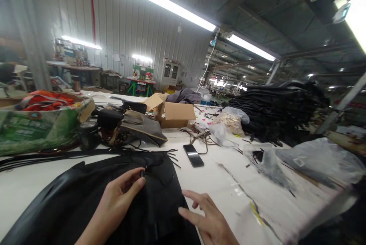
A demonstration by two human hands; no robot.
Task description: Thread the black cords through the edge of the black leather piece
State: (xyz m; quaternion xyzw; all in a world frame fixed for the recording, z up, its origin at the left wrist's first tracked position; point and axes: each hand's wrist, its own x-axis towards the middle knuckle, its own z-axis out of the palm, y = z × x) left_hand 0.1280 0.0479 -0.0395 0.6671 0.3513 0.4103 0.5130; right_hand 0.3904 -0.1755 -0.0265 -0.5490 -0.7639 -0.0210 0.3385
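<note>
A large black leather-like piece point(85, 195) lies spread on the white table point(217, 184) right in front of me. My left hand point(117, 199) rests on it, thumb and forefinger pinching a small dark bit, perhaps a zipper pull point(142, 172), near the piece's upper edge. My right hand point(206, 218) hovers with fingers spread at the right edge of the black piece, holding nothing. Thin black strips point(42, 157) run along the table beyond the piece.
A black phone point(193, 155) lies face up just past the piece. Behind it stand an open cardboard box point(171, 113), a grey bag point(143, 127), a green sack point(37, 123) and clear plastic bags point(314, 161). A tall stack of black material point(274, 111) fills the right.
</note>
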